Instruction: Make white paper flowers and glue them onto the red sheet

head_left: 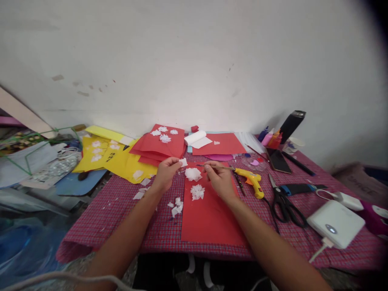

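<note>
My left hand (166, 171) pinches a small white paper piece (183, 162) between thumb and fingers, above the checked cloth. My right hand (218, 178) is closed around a thin stick (212, 165) that points left toward that piece. Both hands hover over the far end of a red paper sheet (209, 218). Two white paper flowers lie on the sheet: one (193, 174) between my hands, another (197, 192) just below it. Small white scraps (176, 206) lie left of the sheet.
A yellow glue gun (253, 180), black scissors (285, 204), a white power bank (335, 223) and a blue-handled cutter (298, 188) lie right. Red sheets with white flowers (162, 143), yellow sheets (118, 157), paint bottles (269, 138) and a black flask (291, 124) stand behind.
</note>
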`<control>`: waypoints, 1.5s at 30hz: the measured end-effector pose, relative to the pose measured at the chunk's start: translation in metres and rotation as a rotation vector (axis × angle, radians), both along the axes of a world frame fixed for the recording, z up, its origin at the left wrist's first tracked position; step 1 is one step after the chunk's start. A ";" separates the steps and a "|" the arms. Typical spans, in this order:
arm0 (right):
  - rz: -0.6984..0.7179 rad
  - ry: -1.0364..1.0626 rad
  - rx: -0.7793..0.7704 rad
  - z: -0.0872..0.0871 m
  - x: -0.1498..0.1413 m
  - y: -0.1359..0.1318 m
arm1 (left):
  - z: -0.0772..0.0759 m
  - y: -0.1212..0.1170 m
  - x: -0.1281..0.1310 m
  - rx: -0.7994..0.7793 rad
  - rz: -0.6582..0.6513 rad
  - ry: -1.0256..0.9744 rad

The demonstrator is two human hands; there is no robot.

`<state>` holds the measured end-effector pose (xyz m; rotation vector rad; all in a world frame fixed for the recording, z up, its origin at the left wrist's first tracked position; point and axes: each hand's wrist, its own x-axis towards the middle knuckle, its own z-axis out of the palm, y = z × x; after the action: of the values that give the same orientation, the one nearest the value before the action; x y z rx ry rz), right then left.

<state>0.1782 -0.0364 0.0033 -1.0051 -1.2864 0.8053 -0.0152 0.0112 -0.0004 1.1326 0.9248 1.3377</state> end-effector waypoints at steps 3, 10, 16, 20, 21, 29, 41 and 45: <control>0.073 0.030 -0.005 0.001 -0.002 -0.005 | 0.004 -0.004 0.001 -0.093 -0.073 -0.097; 0.174 -0.014 -0.011 -0.005 -0.005 -0.010 | 0.003 -0.013 0.008 -0.061 -0.157 -0.049; 0.172 -0.046 0.010 -0.009 -0.004 -0.007 | 0.003 -0.015 0.009 -0.046 -0.177 -0.042; 0.168 -0.054 0.010 -0.012 -0.004 -0.005 | 0.003 -0.016 0.010 -0.042 -0.177 -0.032; 0.168 -0.051 0.006 -0.012 -0.005 -0.005 | 0.003 -0.016 0.010 -0.039 -0.174 -0.027; 0.193 0.119 -0.035 -0.006 -0.001 -0.001 | 0.001 -0.016 0.012 0.030 -0.176 0.024; 0.300 0.259 -0.104 -0.007 0.000 0.003 | 0.002 -0.019 0.013 0.022 -0.109 0.081; 0.279 0.181 -0.091 -0.007 0.000 0.001 | 0.001 -0.021 0.014 0.001 -0.134 0.101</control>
<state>0.1779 -0.0349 -0.0035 -0.8117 -1.2574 1.1511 -0.0014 -0.0094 0.0002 1.2509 0.9043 1.1812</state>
